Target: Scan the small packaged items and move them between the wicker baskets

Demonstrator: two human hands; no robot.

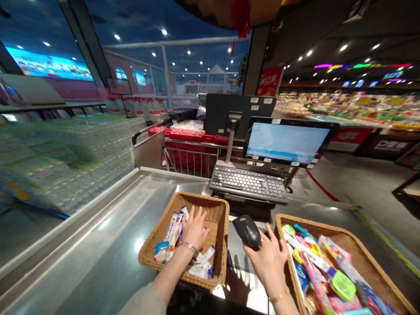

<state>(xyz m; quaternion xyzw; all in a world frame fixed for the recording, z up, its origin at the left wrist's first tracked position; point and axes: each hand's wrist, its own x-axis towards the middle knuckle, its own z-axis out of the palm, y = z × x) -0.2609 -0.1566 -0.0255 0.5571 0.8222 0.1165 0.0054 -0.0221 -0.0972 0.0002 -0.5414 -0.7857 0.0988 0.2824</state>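
My left hand (194, 229) lies inside the left wicker basket (219, 214), fingers spread flat over several small snack packets (173, 238); a bracelet sits on its wrist. Between the two baskets my right hand (268, 258) is wrapped round the handle of a black barcode scanner (246, 229), whose head points away from me. Just right of that hand stands the right wicker basket (348, 238), full of several colourful packaged items (323, 275).
Behind the scanner are a grey keyboard (248, 183) and a tilted lit screen (288, 142), with a second display's back (236, 113) further off. A steel counter (108, 245) runs left. Beyond it are a red shopping cart (192, 148) and stacked bottled water (65, 153).
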